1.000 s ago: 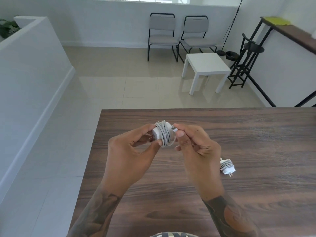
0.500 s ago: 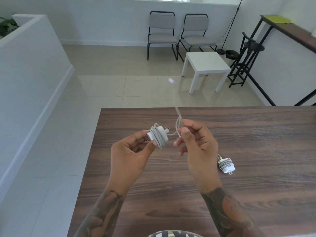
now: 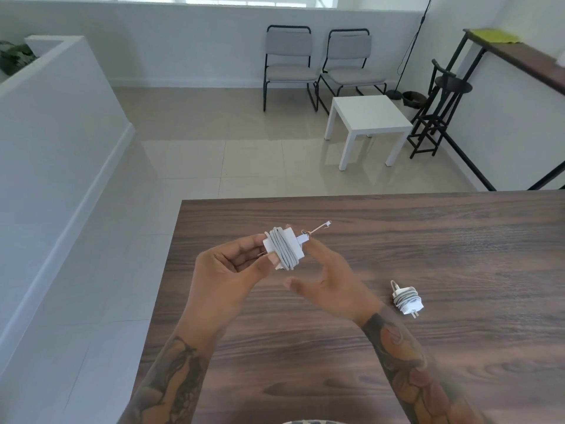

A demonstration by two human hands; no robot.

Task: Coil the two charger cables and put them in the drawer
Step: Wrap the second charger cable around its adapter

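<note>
The left hand (image 3: 232, 264) holds a white charger (image 3: 282, 250) above the table (image 3: 458, 240), its fingers (image 3: 244, 243) and thumb curled round the plug end, the cable wound in several turns about the block. Half a second ago the right hand was pinching a long loose tail that stood up well beyond its fingertips; now that tail is gone into the winding, and only a short free end (image 3: 321, 228) with its connector pokes out just past the right fingertips. The right hand (image 3: 324, 283) has let go: its fingers (image 3: 315, 250) are spread and relaxed, holding nothing, one fingertip close beside the charger's far side, though whether it touches is hard to tell. So the last wrap looks just finished, and the short end probably still wants tucking under a turn or it may spring loose. The second charger (image 3: 408, 300), already wound, lies on the table to the outside of the right hand, apart from its fingers. No drawer shows in this view, so both bundles have yet to be put away.
</note>
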